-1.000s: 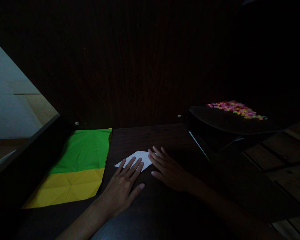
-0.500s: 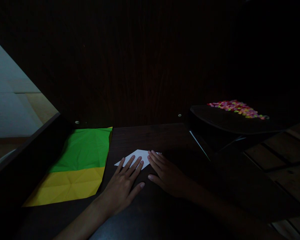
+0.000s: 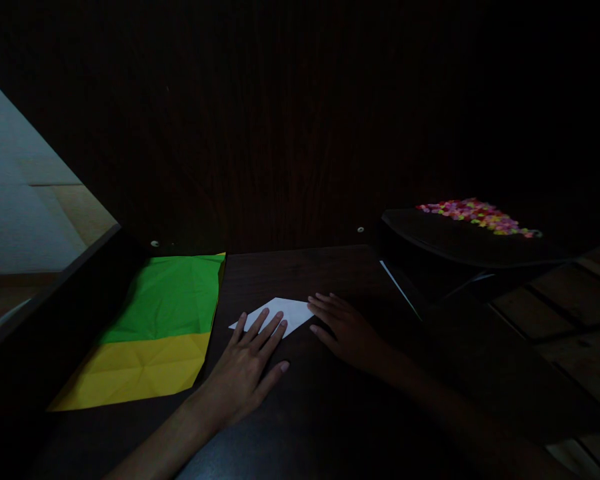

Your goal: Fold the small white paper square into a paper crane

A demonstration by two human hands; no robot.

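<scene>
We see a small folded white paper [image 3: 280, 313] lying flat on the dark wooden table [image 3: 305, 413], near the middle and just in front of us. Our left hand [image 3: 247, 370] lies palm down with the fingers spread, the fingertips [image 3: 269, 323] resting on the paper's near edge, which looks like a way of pinning it so it cannot slide. Our right hand [image 3: 347, 330] is flat too, fingers loosely spread and pointing left, the tips at the paper's right corner (whether they touch it we cannot tell in this dim light). Neither hand pinches anything. To the left, apart from the paper, a creased green and yellow sheet [image 3: 155, 333] lies flat. At the back right, a dark raised tray [image 3: 460, 243] carries a heap of small coloured pieces [image 3: 480, 217], out of the hands' way.
</scene>
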